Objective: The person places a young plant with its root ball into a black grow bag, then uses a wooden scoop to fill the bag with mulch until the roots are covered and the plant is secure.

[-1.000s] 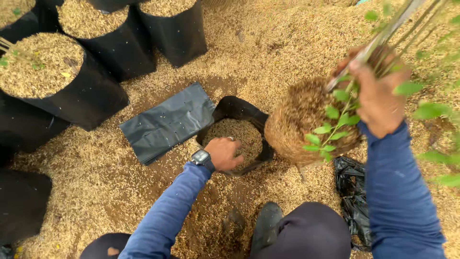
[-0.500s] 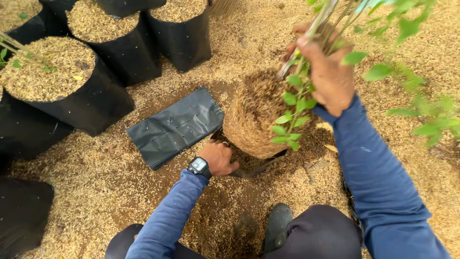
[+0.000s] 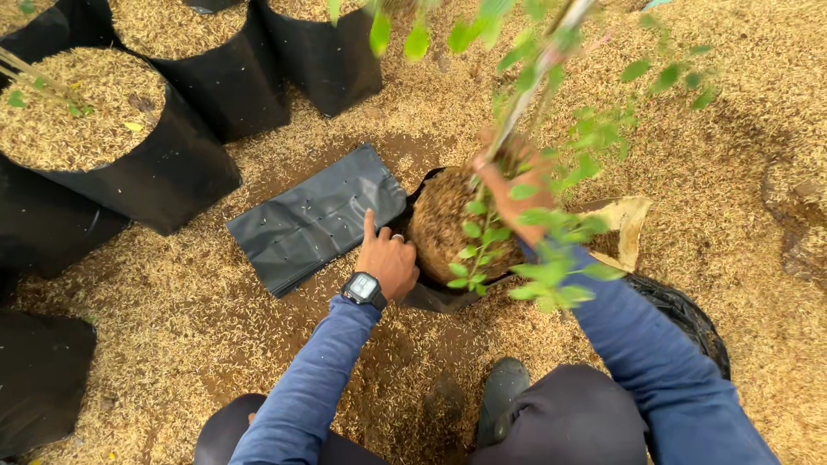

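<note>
The left hand (image 3: 389, 260) is resting against the 9 o'clock side of an open black plastic grow bag (image 3: 431, 297), with the index finger stretched out toward 12 o'clock and the other fingers curled on the bag's rim; how firmly it is gripping, I cannot tell. The right hand (image 3: 508, 185) is closing around the thin pale stem of a green-leaved sapling (image 3: 525, 103), just above its round brown root ball (image 3: 444, 224). This root ball is sitting inside the open bag, tilted a little toward 9 o'clock. At 9 o'clock from the left hand, a flat empty black plastic bag with small holes (image 3: 314, 220) is lying on the ground of tan rice husks (image 3: 732, 129). Toward 10 and 11 o'clock, several upright black grow bags (image 3: 164, 172) are standing close together, each one filled to the top with husk mix. At 4 o'clock, another crumpled black bag (image 3: 680, 314) is showing partly behind the right sleeve.
</note>
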